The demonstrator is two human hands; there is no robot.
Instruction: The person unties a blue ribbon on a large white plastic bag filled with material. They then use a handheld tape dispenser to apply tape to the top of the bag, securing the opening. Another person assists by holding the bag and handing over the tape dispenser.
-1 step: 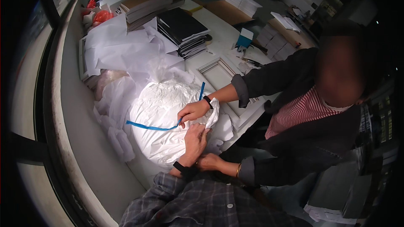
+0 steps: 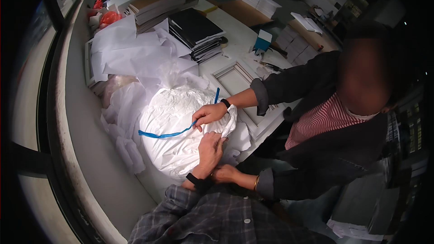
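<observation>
A bulging white plastic bag (image 2: 172,113) lies on the table in front of me, its surface creased. My left hand (image 2: 210,151), with a black band at the wrist, is closed on the bag's gathered plastic at its right side. Just beyond it, a co-worker's hand (image 2: 209,114) holds a blue strip (image 2: 165,135) across the top of the bag. Another piece of blue strip stands up behind that wrist. The co-worker's other hand (image 2: 226,174), with a gold-coloured bracelet, is beside my wrist, its fingers partly hidden. My right hand does not show.
Crumpled white sheets (image 2: 135,54) lie behind the bag. Black folders (image 2: 194,27) are stacked farther back, near a blue and white box (image 2: 262,41). A white framed panel (image 2: 235,77) rests under the co-worker's arm. A grey partition (image 2: 90,108) runs along the left.
The co-worker's hand with the blue strip has shifted slightly right, drawing the strip's loose end along. My left hand stays where it was.
</observation>
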